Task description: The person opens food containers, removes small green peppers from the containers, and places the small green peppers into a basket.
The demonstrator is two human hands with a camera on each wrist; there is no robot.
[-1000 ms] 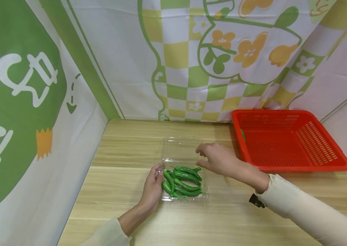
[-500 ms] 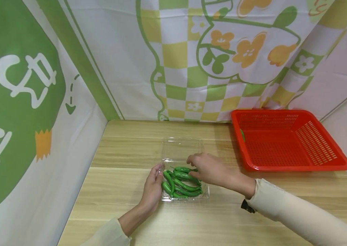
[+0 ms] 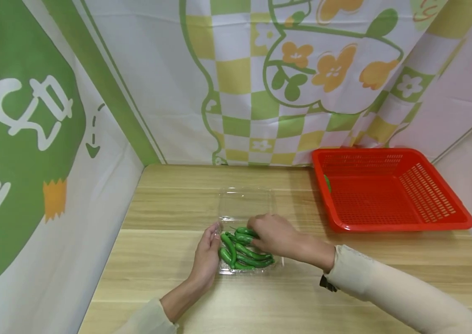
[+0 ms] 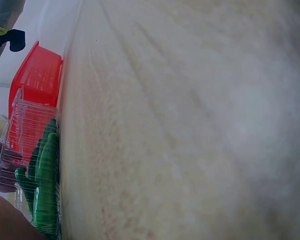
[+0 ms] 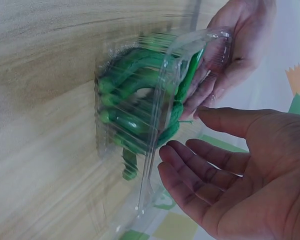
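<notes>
Several long green chili peppers (image 3: 254, 256) lie in a clear plastic clamshell box (image 3: 220, 270) on the table. Its hinged lid (image 3: 245, 203) is folded back, away from the person. My left hand (image 3: 206, 247) grips the box's left wall, with the thumb at the rim. From the right, my right hand (image 3: 276, 234) reaches over the box, its fingertips right at the upper peppers and covering part of them. The right wrist view shows that right hand (image 5: 245, 172) with fingers loosely bent and apart from the thumb, nothing between them.
A red perforated plastic basket (image 3: 328, 214) stands at the back right of the wooden table (image 3: 169, 204). A small green thing (image 3: 327, 183) shows at its left inner wall. A printed cloth (image 3: 236, 125) hangs behind the table, and another covers the left side.
My right hand has moved left and down from beside the lid onto the peppers in the box. My left hand keeps its hold on the box, which has stayed in place.
</notes>
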